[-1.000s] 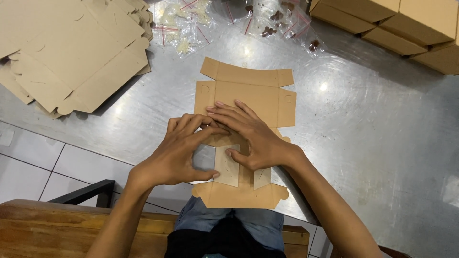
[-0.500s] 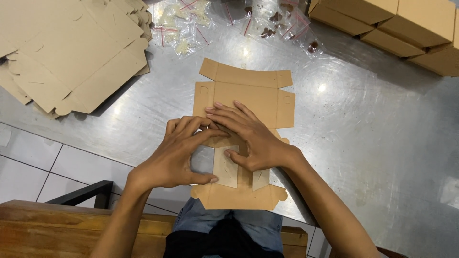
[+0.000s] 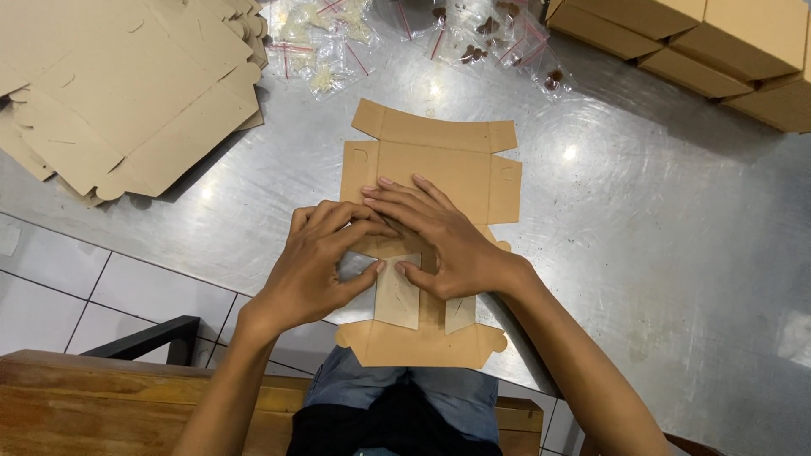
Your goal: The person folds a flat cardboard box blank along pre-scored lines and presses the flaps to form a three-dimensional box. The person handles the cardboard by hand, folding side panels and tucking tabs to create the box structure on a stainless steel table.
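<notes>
A flat brown cardboard box blank (image 3: pixel 439 160) lies on the steel table (image 3: pixel 659 253), its near end hanging over the table's front edge. Both hands press on its middle. My left hand (image 3: pixel 325 262) holds the left side panel folded inward, thumb against the raised flap (image 3: pixel 397 295). My right hand (image 3: pixel 439 236) lies across the fold line, fingers spread and pointing left, thumb beside the same flap. A second small flap (image 3: pixel 460 312) stands folded just right of it.
A stack of flat box blanks (image 3: pixel 118 93) lies at the far left. Clear bags of small items (image 3: pixel 405 34) sit at the back. Assembled brown boxes (image 3: pixel 710 51) are stacked at the back right. A wooden bench (image 3: pixel 84 397) and tiled floor are below.
Nearly nothing has moved. Both hands stay pressed on the fold, with the fingers shifting only slightly on the flaps.
</notes>
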